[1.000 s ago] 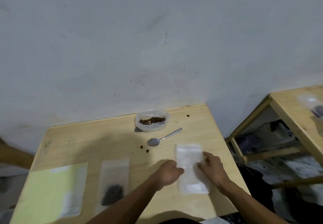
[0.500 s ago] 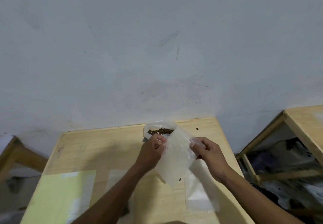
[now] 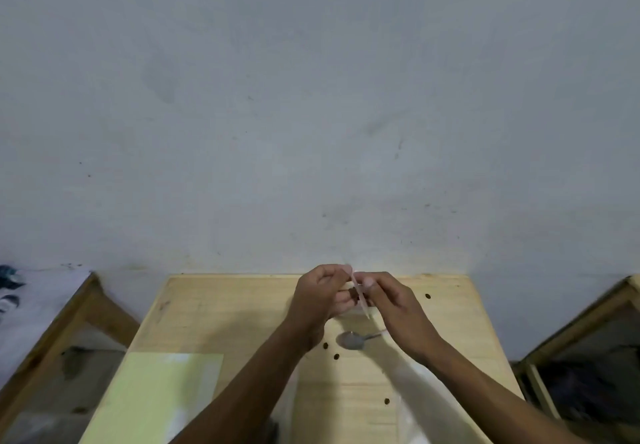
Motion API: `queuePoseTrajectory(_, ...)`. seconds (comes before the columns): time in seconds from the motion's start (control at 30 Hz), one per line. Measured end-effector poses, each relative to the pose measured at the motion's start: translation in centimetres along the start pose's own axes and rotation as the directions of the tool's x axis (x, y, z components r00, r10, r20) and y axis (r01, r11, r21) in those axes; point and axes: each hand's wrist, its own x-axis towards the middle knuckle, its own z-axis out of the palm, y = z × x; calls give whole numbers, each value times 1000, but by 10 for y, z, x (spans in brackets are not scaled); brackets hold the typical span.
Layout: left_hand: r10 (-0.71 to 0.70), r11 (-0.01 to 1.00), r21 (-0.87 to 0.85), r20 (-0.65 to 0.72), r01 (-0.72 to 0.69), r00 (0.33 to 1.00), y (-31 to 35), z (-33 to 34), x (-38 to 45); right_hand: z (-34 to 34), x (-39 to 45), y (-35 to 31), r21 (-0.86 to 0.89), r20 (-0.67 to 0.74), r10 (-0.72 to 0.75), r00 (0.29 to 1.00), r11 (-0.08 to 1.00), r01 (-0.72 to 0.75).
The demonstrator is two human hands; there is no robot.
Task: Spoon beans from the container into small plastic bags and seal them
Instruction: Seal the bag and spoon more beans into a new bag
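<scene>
- Above the far middle of the pale wooden table (image 3: 214, 308), a small clear plastic bag (image 3: 360, 296), seen nearly edge-on, raised between both hands.
- Left hand (image 3: 320, 300): fingers curled, pinching one side of the bag's upper edge.
- Right hand (image 3: 389, 305): thumb and fingers clamped on the opposite side, directly facing the left.
- Probably the opening step: mouth being parted before any spooning.
- Handling, as a judgement: thin film, almost weightless, limp and a little slippery; walls likely to cling together; best held at the top lips, one per hand, and rubbed or pulled apart gently rather than tugged.
- Bag contents: not discernible from this angle, apparently none.
- Silver metal spoon (image 3: 353, 340) lying on the table just below the hands, bowl apparently empty.
- Bean container: hidden behind the hands, cannot tell its fill.
- A few loose dark beans (image 3: 336, 357) scattered on the wood near the spoon and further out.
- More clear plastic sheeting (image 3: 412, 384) under the right forearm, a pale green sheet (image 3: 152, 398) at near left.
</scene>
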Motion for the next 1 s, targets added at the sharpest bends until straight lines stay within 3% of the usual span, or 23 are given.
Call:
queuePoseTrajectory(0.3,53,998,16,-20,-53,998,-9,4,10,1,7,-4,82,-49,61,997,995,-56)
queuePoseTrajectory(0.53,120,988,112,-119,-107,986,-19,19,13,13,6,15,-258,-126,-75,989,965,40)
queuePoseTrajectory(1.0,76,997,16,0,-76,997,-22,6,21,11,6,4,-132,-94,-1,996,991,-11)
